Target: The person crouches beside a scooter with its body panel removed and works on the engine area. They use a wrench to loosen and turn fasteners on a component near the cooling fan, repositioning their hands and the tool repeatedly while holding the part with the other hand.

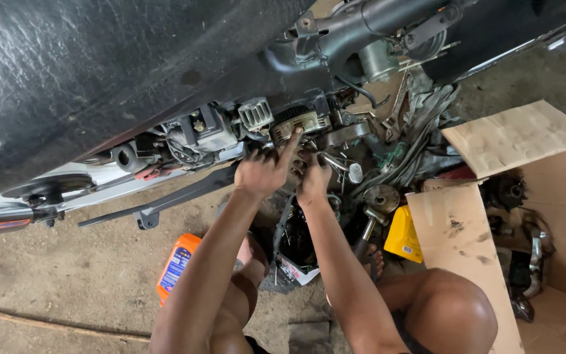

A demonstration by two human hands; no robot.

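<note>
Left hand: the left hand is up at the middle of the frame, index finger stretched out and touching the round toothed part on the motorbike engine; the other fingers are loosely curled, not clamped on anything I can make out.
Right hand: the right hand sits just beside it, a bit lower, fingers bent in toward the engine side. Can't tell if it's gripping something, too dark and crowded in there.
Toothed part: still sitting on the engine, centre of the frame, right under the black seat that fills the upper left.
Progress: looks like mid-teardown to me. Side of the engine is open, bare parts showing, and the toothed part isn't off yet.
Loose bits: metal parts and cables piled just right of the hands, plus a yellow container on the floor.
Box: cardboard box at the right, greasy engine parts inside.
Bottle: orange bottle lying on the concrete floor, lower left, near the left forearm.
</note>
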